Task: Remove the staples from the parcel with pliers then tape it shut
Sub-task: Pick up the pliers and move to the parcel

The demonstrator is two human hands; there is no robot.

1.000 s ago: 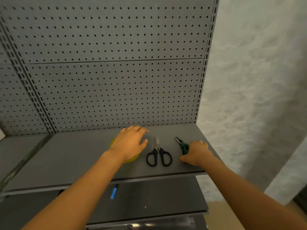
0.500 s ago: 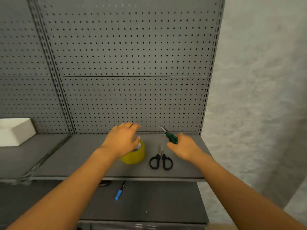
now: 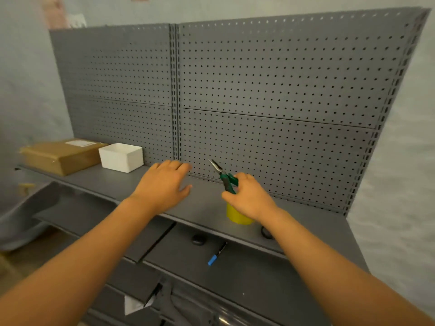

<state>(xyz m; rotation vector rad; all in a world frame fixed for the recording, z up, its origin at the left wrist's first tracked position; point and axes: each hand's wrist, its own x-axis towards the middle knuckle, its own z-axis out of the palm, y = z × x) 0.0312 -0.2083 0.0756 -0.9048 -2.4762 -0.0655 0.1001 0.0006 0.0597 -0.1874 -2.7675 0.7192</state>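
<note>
Your right hand (image 3: 250, 200) covers most of the yellow tape roll (image 3: 237, 216), so you see only its lower wall on the grey shelf (image 3: 98, 182). Your right forearm hides nearly all of a dark object (image 3: 265, 232) just beside the roll; what it is cannot be told. The plier handles vanish inside your right fist, and the frame edges are smeared.

Your right hand is curled tight around the green-handled pliers (image 3: 224, 176), nose pointing up and to the left, held above the shelf. Your left hand (image 3: 162, 184) hovers flat with fingers straight and relaxed, holding nothing.

The brown parcel (image 3: 62, 155) lies at the far left end of the shelf, well apart from both hands, with a white label on top. A white tray (image 3: 121, 157) sits between it and your left hand. A blue-capped pen (image 3: 216, 254) lies on the lower shelf.
</note>
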